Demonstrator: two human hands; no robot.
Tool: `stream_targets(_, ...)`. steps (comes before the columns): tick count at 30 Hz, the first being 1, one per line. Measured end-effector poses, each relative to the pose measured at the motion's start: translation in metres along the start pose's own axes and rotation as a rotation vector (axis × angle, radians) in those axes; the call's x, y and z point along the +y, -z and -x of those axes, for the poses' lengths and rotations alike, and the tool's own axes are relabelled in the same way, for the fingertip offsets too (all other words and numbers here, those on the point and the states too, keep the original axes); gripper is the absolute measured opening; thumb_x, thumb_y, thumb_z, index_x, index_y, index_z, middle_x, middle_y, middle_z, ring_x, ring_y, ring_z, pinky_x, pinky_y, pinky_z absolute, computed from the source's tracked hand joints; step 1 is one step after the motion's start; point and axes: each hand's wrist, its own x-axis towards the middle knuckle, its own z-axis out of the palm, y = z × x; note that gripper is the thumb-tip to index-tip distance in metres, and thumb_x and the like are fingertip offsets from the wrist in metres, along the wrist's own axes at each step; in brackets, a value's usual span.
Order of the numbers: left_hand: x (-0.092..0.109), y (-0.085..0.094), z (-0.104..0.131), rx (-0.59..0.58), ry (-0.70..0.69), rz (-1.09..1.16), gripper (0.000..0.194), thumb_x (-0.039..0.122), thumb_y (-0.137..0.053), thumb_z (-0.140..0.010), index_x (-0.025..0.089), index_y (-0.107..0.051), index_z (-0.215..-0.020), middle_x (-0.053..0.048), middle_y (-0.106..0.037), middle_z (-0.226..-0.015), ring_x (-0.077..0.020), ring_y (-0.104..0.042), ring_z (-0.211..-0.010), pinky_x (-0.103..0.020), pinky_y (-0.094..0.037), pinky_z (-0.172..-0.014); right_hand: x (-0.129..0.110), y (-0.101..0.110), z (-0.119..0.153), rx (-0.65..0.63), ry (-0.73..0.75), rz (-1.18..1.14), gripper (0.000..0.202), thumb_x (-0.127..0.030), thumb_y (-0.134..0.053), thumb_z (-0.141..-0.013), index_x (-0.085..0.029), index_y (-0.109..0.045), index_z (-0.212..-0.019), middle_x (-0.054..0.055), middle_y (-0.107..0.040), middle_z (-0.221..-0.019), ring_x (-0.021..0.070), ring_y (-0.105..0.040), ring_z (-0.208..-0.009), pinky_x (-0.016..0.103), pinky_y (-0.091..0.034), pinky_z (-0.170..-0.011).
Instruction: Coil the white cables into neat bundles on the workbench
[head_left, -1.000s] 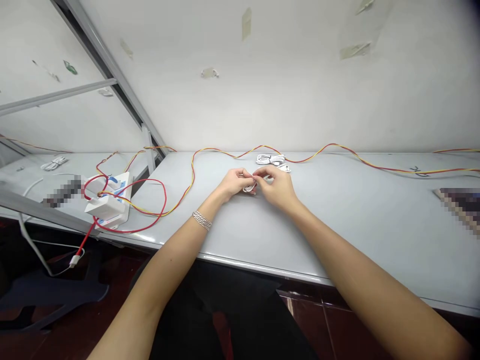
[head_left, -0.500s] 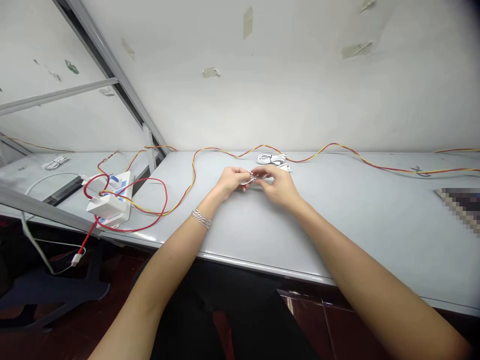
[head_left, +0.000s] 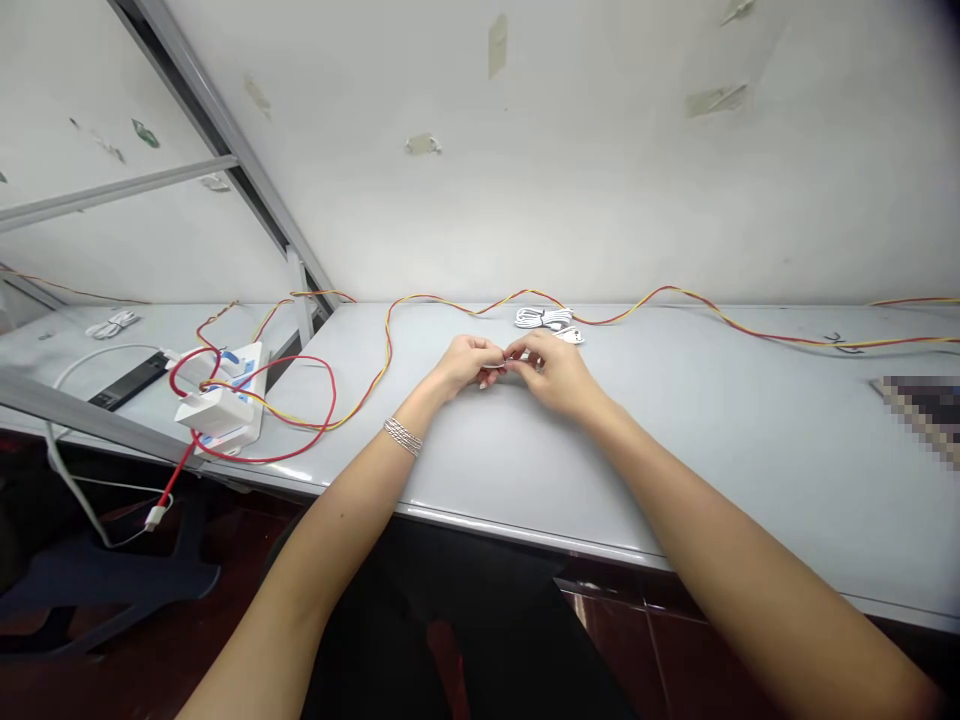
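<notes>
My left hand (head_left: 466, 366) and my right hand (head_left: 559, 374) meet fingertip to fingertip, low over the grey tabletop. A thin white cable (head_left: 493, 366) shows between them, mostly covered by my fingers. The left thumb and fingers pinch it from one side. On the other side, my right thumb and index finger are pressed together at the cable, and its other fingers curl. Just behind the right hand lies a coiled white cable (head_left: 543, 318) bound with a dark tie. Its white plug end (head_left: 570, 336) lies beside that hand.
A red-and-yellow twisted wire (head_left: 388, 345) snakes along the wall to a white power strip (head_left: 251, 395) with adapters at left. Another coiled white cable (head_left: 112, 324) and a black device (head_left: 129, 381) lie beyond the metal frame (head_left: 259, 200). A blurred-out object (head_left: 926, 412) sits far right.
My fingertips have shifted slightly around the white cable, and less of it shows between them. Both arms stay in nearly the same place.
</notes>
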Motion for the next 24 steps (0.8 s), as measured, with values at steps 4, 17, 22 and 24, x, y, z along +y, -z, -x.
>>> stream_targets(4,0.0008,-0.0018,-0.0001,0.003,0.015,0.07,0.015,0.021,-0.073,-0.069,0.014,-0.061,-0.064,-0.004,-0.065,-0.061,-0.0088,-0.055,-0.046,-0.023,-0.036,-0.046,-0.001,-0.002,0.0008,0.04,0.009,0.02,0.01,-0.018,-0.061,-0.085,-0.021,-0.07,-0.088,0.006,-0.069,-0.088,0.0185,-0.06,-0.075,0.034,-0.049,-0.073)
stream_targets(17,0.0006,-0.0083,-0.0005,-0.003,0.035,0.215,0.01,0.018,-0.067,-0.072,0.013,-0.059,-0.071,-0.007,-0.071,-0.073,-0.015,-0.069,-0.062,-0.024,-0.048,-0.054,0.0043,-0.0102,0.0016,0.19,-0.004,0.05,0.01,-0.018,-0.054,-0.086,-0.022,-0.061,-0.08,0.008,-0.066,-0.089,0.0226,-0.061,-0.085,0.039,-0.051,-0.081)
stream_targets(22,-0.0012,-0.0092,-0.0013,-0.002,-0.001,0.205,0.02,0.02,-0.075,-0.069,0.014,-0.056,-0.066,-0.005,-0.069,-0.067,-0.013,-0.065,-0.055,-0.024,-0.044,-0.05,0.0078,-0.0088,0.0011,0.201,0.019,0.19,0.007,-0.02,-0.057,-0.086,-0.02,-0.063,-0.083,0.013,-0.064,-0.097,0.0288,-0.061,-0.097,0.047,-0.048,-0.091)
stream_targets(24,-0.0013,-0.0098,-0.0012,0.016,0.003,0.204,0.023,0.023,-0.077,-0.071,0.014,-0.056,-0.066,-0.005,-0.069,-0.068,-0.0132,-0.065,-0.056,-0.025,-0.045,-0.052,0.0081,-0.0079,0.0012,0.172,0.012,0.251,0.008,-0.022,-0.057,-0.088,-0.02,-0.063,-0.083,0.012,-0.064,-0.093,0.0292,-0.06,-0.093,0.048,-0.047,-0.089)
